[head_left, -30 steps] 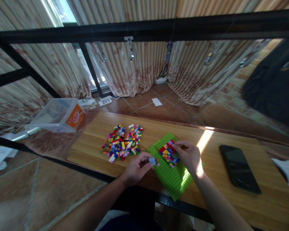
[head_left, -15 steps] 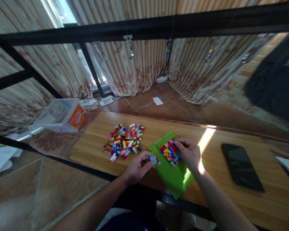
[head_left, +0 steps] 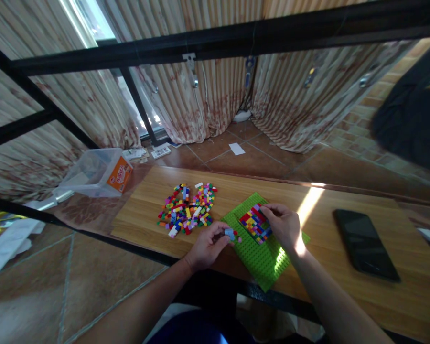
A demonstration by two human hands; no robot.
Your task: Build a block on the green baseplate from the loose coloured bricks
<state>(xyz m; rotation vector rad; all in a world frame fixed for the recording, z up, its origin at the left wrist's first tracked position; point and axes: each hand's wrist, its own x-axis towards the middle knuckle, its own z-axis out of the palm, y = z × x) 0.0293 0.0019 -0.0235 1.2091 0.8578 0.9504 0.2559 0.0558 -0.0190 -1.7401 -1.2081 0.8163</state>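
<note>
A light-blue building brick [head_left: 230, 233] is pinched between the thumb and fingers of my left hand [head_left: 208, 246], at the left edge of a green studded baseplate [head_left: 267, 272]. Small red and pink bricks [head_left: 239, 239] show beside those fingertips. On the baseplate is a block of many-coloured bricks [head_left: 254, 222], set close together. My right hand [head_left: 283, 224] is closed, with its fingertips at the upper right side of that block. Whatever lies under those fingertips is hidden. Left of the baseplate, loose bricks [head_left: 188, 210] of several colours lie in a spread pile.
The wooden tabletop [head_left: 139, 210] carries a black phone [head_left: 365, 244] at the right. Beyond its left end stands a clear plastic box [head_left: 93, 172] with an orange label. A black metal bar [head_left: 218, 45] crosses above, before striped curtains [head_left: 211, 100].
The whole view has shifted slightly, so most things appear a little further right. Both hands keep nearly the same places at the baseplate, and the light-blue brick stays in my left hand.
</note>
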